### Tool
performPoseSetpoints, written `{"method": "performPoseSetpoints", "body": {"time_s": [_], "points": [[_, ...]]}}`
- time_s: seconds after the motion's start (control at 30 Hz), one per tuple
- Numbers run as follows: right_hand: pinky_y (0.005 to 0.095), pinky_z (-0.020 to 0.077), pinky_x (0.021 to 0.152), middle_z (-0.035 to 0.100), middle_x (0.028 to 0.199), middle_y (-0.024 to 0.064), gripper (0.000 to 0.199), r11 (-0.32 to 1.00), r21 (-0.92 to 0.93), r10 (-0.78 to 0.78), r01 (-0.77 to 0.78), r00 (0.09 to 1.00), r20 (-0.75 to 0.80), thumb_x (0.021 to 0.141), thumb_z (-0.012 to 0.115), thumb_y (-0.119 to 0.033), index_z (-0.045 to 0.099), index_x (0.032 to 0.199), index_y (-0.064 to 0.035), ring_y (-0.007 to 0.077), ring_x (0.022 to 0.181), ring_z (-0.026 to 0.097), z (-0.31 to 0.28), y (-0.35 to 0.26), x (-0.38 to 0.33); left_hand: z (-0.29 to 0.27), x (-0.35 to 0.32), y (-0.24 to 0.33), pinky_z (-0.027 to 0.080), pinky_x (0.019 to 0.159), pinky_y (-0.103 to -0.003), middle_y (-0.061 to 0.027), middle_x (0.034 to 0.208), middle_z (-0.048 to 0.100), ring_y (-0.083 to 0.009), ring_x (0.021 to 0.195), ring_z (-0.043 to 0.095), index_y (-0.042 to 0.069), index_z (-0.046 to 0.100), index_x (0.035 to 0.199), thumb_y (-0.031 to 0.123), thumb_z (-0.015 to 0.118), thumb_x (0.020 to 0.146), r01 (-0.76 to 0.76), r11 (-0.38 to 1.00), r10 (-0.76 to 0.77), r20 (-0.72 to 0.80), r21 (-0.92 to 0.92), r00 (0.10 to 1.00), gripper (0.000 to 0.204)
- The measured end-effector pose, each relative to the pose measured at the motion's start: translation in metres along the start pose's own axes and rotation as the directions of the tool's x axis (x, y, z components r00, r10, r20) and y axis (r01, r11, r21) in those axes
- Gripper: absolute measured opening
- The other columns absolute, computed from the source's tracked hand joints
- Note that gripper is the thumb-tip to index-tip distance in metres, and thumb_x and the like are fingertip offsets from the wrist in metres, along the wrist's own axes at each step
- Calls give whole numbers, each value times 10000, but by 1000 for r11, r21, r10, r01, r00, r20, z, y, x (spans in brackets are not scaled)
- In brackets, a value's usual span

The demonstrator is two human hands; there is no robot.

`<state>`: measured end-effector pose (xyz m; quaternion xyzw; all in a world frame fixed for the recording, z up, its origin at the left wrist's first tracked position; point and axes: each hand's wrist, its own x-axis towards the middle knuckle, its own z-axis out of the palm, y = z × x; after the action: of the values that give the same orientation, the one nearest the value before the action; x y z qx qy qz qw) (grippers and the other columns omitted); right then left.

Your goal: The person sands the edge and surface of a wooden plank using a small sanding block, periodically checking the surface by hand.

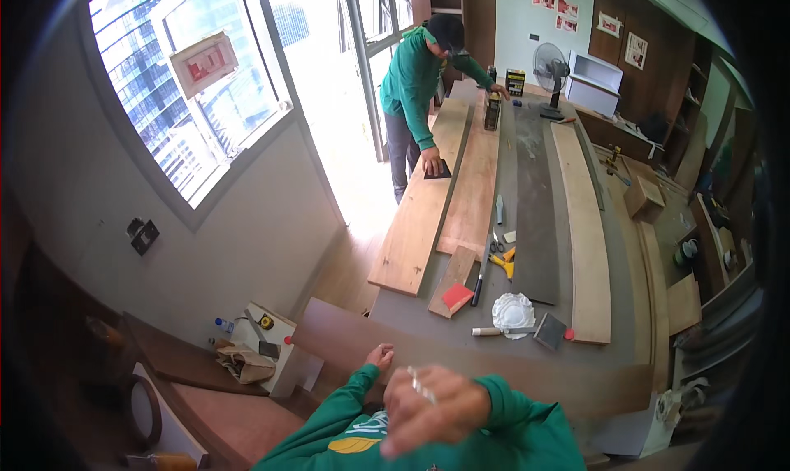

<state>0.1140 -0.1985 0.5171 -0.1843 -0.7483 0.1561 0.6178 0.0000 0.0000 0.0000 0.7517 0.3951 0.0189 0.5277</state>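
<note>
Brown and long, the near board (535, 380) is judged stiff and fairly heavy, best gripped at both ends. Left hand (380, 357) and right hand (438, 405) are seen part-curled; whether anything is held cannot be told.

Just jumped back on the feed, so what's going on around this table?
The camera wearer's left hand is at the long brown board; contact is unclear. The right hand is raised near the camera, with a small pale thing on or in it, too blurred to identify. Across the table, a co-worker's hand rests on a dark pad atop a light plank.
</note>
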Motion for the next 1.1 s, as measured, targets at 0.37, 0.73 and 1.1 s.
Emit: {"method": "performPoseSetpoints", "body": {"time_s": [0.37,0.73,1.1], "points": [[250,457,478,603,692,54,147,387,585,801,-713,-55,-597,925,527,-127,564,1023,-25,122,546,554,-40,254,-457,-27,26,-25,520,680,-316,-91,882,658,-176,768,620,32,589,1111,151,578,878,-167,982,155,-122,-87,980,262],[345,534,560,593,880,179,555,319,911,317,-261,-876,-362,761,715,-205,407,1110,97,217,715,615,-64,317,-574,-53,-114,-71,570,760,-331,-179,1133,577,-227,943,624,-32,492,1234,128,562,902,268,935,-314,-187,-233,931,375],[372,494,710,627,897,92,343,361,860,615,-361,-600,-511,848,550,-352,601,1001,-49,236,755,586,-155,279,-646,-53,-115,-58,562,707,-308,-146,1103,599,-202,953,618,-13,517,1230,176,583,880,237,896,-367,-325,-376,872,403]]}}
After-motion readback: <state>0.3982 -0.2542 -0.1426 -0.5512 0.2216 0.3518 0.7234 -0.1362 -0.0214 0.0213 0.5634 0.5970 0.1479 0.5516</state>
